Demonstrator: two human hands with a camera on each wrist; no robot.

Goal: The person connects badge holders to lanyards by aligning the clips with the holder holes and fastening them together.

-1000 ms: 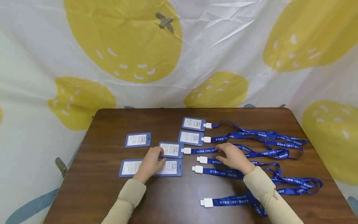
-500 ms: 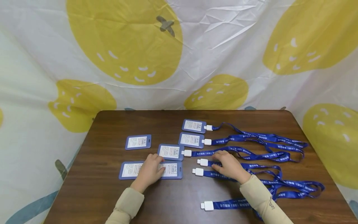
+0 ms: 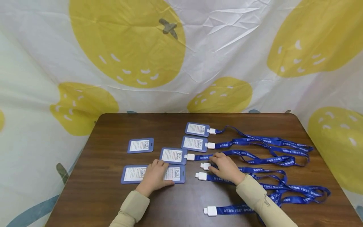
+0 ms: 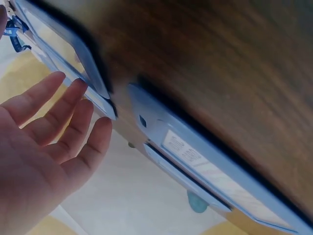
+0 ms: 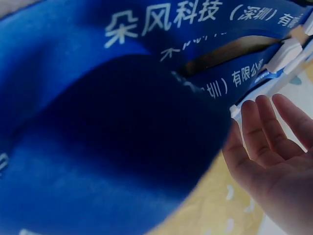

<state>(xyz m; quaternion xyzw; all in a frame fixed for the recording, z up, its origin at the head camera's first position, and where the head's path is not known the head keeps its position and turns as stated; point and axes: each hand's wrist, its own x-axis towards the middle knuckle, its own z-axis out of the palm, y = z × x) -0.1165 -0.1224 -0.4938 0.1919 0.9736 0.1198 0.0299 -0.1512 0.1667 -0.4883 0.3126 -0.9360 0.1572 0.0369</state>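
Note:
In the head view my left hand (image 3: 154,177) is over the lower row, where a blue ID badge holder (image 3: 131,174) and a second badge holder (image 3: 179,174) lie in line, partly covered by it. The thumb lies at the second holder's near edge. In the left wrist view the fingers (image 4: 73,127) are loosely extended, gripping nothing. My right hand (image 3: 227,167) is over a blue lanyard (image 3: 250,170), fingertips right at its white clip (image 3: 204,166). Relaxed fingers (image 5: 257,132) show below the lanyard bands in the right wrist view, pinching nothing.
Three badge holders, including the nearest one (image 3: 172,155), are joined to lanyards behind the hands. A loose badge holder (image 3: 141,145) lies at the back left. Two more white clips, one middle (image 3: 202,176) and one front (image 3: 211,211), lie with lanyards on the brown table (image 3: 93,195).
My right hand has moved left and slightly nearer, from the attached lanyard to the loose clip. My left hand has shifted slightly nearer and right, its thumb spreading toward the holder's near edge.

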